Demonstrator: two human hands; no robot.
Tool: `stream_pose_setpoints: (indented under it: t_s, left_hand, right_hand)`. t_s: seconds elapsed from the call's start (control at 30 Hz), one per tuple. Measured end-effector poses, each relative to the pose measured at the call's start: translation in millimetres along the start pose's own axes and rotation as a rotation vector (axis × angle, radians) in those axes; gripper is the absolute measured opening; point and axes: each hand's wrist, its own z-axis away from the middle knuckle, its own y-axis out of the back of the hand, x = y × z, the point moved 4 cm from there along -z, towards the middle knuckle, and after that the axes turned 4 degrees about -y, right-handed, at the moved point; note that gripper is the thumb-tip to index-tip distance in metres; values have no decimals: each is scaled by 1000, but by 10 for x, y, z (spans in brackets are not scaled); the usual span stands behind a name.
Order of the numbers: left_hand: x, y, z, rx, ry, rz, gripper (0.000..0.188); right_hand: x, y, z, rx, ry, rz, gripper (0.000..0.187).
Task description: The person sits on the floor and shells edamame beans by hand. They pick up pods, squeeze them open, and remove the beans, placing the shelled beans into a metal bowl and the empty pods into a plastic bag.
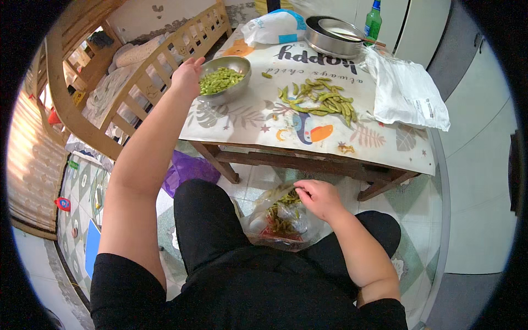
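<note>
My left hand reaches out to the left rim of a metal bowl, its fingers stretched and slightly apart. Shelled green soybeans fill much of that bowl; part of the palm side is hidden. Between my knees, my right hand hangs over a clear plastic bag on the floor. Its thumb and fingers are drawn together, and anything between them is too small to make out. Inside the bag lie brownish-green empty pods. A heap of unshelled soybean pods rests on the table, with one stray pod apart from it.
A printed cloth covers the table. Along its back stand a white-and-blue package, stacked metal pans with chopsticks, and a green bottle. A white bag lies at the right. A wooden bed rail borders the left.
</note>
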Motion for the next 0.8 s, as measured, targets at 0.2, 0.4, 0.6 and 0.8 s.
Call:
stream_pose_setpoints:
  t_s: [0.2,0.4,0.6,0.8]
  left_hand:
    - [25,-221,37,16,-123,-461,24]
    - [-152,-858,313,-227,-590,-751,18]
    - [-936,-1579,587,-466,-358,-1210,47]
    - [-1589,-1643,124,-386,-282,-1417,59]
  right_hand:
    - [62,-79,-24,8,121,15,17]
    - [-2,-95,-8,8,181,23,15]
    - [16,-111,-8,-31,208,62,12]
    - [29,-107,-16,-97,201,-6,13]
